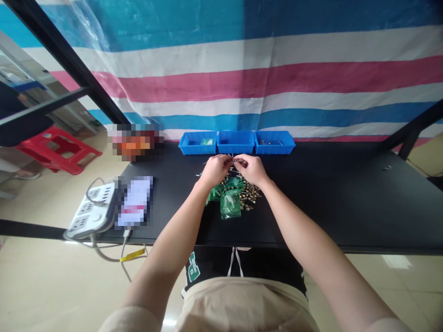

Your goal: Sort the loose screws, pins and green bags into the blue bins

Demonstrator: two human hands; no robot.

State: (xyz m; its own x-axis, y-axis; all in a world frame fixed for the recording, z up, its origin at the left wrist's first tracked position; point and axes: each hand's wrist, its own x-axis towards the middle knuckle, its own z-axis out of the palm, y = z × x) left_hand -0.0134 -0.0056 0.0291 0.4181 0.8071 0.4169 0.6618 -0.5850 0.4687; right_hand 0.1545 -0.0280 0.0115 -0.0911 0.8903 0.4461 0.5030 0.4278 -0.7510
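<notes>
Both hands meet over a pile of small metal parts [251, 193] on the black table. My left hand [217, 169] has its fingers pinched together, and my right hand [252, 169] pinches from the other side, the fingertips nearly touching. Something small and metallic shows between them, too small to name. Small green plastic bags [230, 205] with white pieces in them lie just below the hands. Behind the hands stand three blue bins in a row: the left bin [198, 148] holds a green bag, the middle bin [236, 147] shows nothing inside, the right bin [275, 148] holds thin metal pieces.
A white power strip [93, 210] with cables and a blurred phone-like object [135, 202] lie at the table's left. A red stool [60, 147] stands on the floor beyond. Small metal bits [386, 168] lie far right. Black frame posts [69, 57] flank the table [332, 198].
</notes>
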